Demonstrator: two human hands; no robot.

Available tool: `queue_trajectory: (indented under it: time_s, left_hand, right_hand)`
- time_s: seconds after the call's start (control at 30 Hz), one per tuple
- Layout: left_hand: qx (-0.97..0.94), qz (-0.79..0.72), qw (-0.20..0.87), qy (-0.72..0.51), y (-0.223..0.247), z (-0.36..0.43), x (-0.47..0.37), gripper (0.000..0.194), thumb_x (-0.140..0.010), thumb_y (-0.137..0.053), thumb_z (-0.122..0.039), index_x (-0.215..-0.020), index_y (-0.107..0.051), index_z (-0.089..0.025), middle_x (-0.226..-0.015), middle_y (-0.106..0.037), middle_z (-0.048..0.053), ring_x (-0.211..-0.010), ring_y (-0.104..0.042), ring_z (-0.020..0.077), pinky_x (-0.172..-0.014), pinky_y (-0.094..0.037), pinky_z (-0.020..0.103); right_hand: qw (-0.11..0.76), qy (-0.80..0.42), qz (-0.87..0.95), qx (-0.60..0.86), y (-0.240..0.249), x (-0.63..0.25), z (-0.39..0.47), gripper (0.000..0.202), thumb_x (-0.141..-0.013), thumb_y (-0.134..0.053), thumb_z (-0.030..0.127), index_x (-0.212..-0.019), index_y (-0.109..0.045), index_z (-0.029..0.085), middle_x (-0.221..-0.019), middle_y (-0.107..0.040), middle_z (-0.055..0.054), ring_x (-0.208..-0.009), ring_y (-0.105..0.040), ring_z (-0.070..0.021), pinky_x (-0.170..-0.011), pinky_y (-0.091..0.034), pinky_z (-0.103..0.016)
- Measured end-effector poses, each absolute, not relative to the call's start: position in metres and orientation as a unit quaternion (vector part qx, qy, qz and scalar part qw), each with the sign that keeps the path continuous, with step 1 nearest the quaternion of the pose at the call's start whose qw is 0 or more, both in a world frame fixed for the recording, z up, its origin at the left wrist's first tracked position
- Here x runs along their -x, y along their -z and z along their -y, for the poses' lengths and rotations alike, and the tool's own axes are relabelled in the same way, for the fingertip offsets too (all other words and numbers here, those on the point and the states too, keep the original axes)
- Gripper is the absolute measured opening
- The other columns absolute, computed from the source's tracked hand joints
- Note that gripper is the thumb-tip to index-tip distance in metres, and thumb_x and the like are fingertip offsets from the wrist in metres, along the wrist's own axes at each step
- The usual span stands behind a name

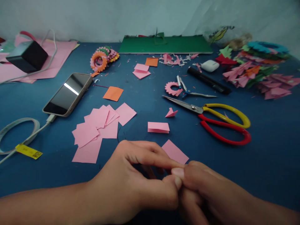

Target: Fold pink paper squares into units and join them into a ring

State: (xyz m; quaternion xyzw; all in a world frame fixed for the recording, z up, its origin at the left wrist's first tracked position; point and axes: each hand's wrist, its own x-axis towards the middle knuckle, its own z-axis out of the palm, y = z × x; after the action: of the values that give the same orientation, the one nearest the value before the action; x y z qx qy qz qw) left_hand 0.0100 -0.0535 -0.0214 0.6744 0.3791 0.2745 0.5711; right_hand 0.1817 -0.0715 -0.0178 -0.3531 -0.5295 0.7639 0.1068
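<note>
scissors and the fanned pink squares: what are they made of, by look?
Scissors: blades look like metal, probably steel, from the grey sheen; handles likely smooth plastic or plastic-coated, given their even red and yellow.
Fanned pink squares: probably matte paper, being thin, crisp-edged and without glare.

We see a left forearm (53, 203) and a right forearm (269, 211), both bare as far as they show, continuing into a bare left hand (138, 179) and right hand (206, 184), the left thumbnail (178, 181) short and rounded.
</note>
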Motion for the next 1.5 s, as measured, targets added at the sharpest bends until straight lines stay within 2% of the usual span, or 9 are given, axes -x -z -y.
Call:
queue_trajectory:
  time_s: [0.13, 0.27, 0.5, 0.6, 0.73, 0.9, 1.1, 1.33, 1.5]
  left_hand:
    - [-0.676, -0.383, 0.570, -0.267, 0.022, 0.055, -0.010, 0.015, -0.075, -0.067, -0.024, -0.087, -0.075, -0.028, -0.072, -0.069, 0.001, -0.060, -0.062, 0.0128, -0.053, -0.051, 0.019]
    - [-0.671, -0.388, 0.575, -0.262, 0.021, 0.057, -0.012, 0.015, -0.075, -0.067, -0.023, -0.085, -0.075, -0.028, -0.072, -0.069, 0.000, -0.061, -0.063, 0.0128, -0.054, -0.051, 0.019]
    - [-0.651, -0.386, 0.580, -0.302, 0.010, 0.051, -0.008, 0.011, -0.073, -0.069, -0.019, -0.082, -0.074, -0.024, -0.074, -0.070, -0.002, -0.064, -0.063, 0.0109, -0.057, -0.052, 0.018]
    - [-0.650, -0.381, 0.572, -0.324, 0.007, 0.050, -0.006, 0.010, -0.072, -0.070, -0.016, -0.079, -0.073, -0.023, -0.074, -0.070, -0.003, -0.065, -0.064, 0.0098, -0.059, -0.052, 0.017]
    - [-0.674, -0.379, 0.545, -0.325, 0.006, 0.050, -0.006, 0.004, -0.073, -0.070, -0.017, -0.076, -0.072, -0.019, -0.071, -0.070, -0.002, -0.062, -0.064, 0.0098, -0.055, -0.051, 0.017]
    - [-0.684, -0.384, 0.526, -0.328, 0.005, 0.050, -0.007, 0.003, -0.071, -0.070, -0.016, -0.069, -0.070, -0.018, -0.066, -0.070, -0.002, -0.057, -0.064, 0.0099, -0.051, -0.051, 0.017]
    - [-0.692, -0.384, 0.520, -0.321, 0.006, 0.049, -0.009, 0.004, -0.071, -0.071, -0.016, -0.067, -0.071, -0.016, -0.063, -0.070, 0.000, -0.054, -0.064, 0.0108, -0.049, -0.051, 0.017]
    - [-0.724, -0.372, 0.487, -0.317, 0.006, 0.049, -0.008, 0.005, -0.072, -0.070, -0.014, -0.067, -0.070, -0.016, -0.062, -0.070, 0.000, -0.052, -0.063, 0.0095, -0.048, -0.049, 0.015]
    - [-0.732, -0.355, 0.481, -0.327, 0.009, 0.052, -0.008, 0.006, -0.073, -0.068, -0.012, -0.068, -0.068, -0.016, -0.064, -0.070, 0.000, -0.054, -0.064, 0.0099, -0.049, -0.050, 0.015]
  right_hand:
    - [0.074, -0.785, 0.507, 0.348, 0.015, -0.181, 0.071, 0.056, -0.089, -0.019, 0.034, -0.041, -0.043, 0.019, -0.031, -0.036, 0.004, -0.031, -0.031, -0.0050, -0.034, -0.022, -0.019]
    - [0.071, -0.789, 0.490, 0.364, 0.012, -0.179, 0.069, 0.052, -0.087, -0.026, 0.033, -0.040, -0.043, 0.018, -0.031, -0.035, 0.004, -0.031, -0.031, -0.0042, -0.034, -0.022, -0.019]
    - [0.037, -0.859, 0.284, 0.425, 0.013, -0.181, 0.070, 0.061, -0.086, -0.022, 0.033, -0.033, -0.047, 0.017, -0.025, -0.028, 0.001, -0.027, -0.024, -0.0049, -0.031, -0.013, -0.021]
    - [0.042, -0.866, 0.242, 0.436, 0.016, -0.183, 0.073, 0.063, -0.086, -0.019, 0.034, -0.034, -0.050, 0.017, -0.024, -0.029, 0.001, -0.025, -0.026, -0.0048, -0.032, -0.014, -0.022]
    - [0.052, -0.868, 0.248, 0.427, 0.018, -0.181, 0.074, 0.066, -0.088, -0.018, 0.035, -0.033, -0.050, 0.016, -0.023, -0.030, 0.002, -0.024, -0.026, -0.0038, -0.031, -0.015, -0.021]
    - [0.033, -0.866, 0.250, 0.432, 0.013, -0.176, 0.072, 0.072, -0.092, -0.012, 0.027, -0.029, -0.046, 0.016, -0.022, -0.029, 0.001, -0.022, -0.025, -0.0026, -0.028, -0.014, -0.018]
    - [0.051, -0.845, 0.283, 0.451, 0.008, -0.175, 0.073, 0.069, -0.090, -0.013, 0.023, -0.029, -0.045, 0.017, -0.023, -0.027, 0.003, -0.022, -0.021, -0.0019, -0.028, -0.012, -0.017]
    - [0.049, -0.836, 0.363, 0.409, 0.009, -0.179, 0.071, 0.061, -0.088, -0.026, 0.043, -0.033, -0.040, 0.019, -0.028, -0.036, 0.003, -0.029, -0.029, -0.0046, -0.033, -0.020, -0.020]
    - [0.114, -0.808, 0.420, 0.397, 0.015, -0.178, 0.078, 0.058, -0.086, -0.025, 0.041, -0.036, -0.044, 0.018, -0.030, -0.032, 0.004, -0.030, -0.028, -0.0043, -0.034, -0.020, -0.020]
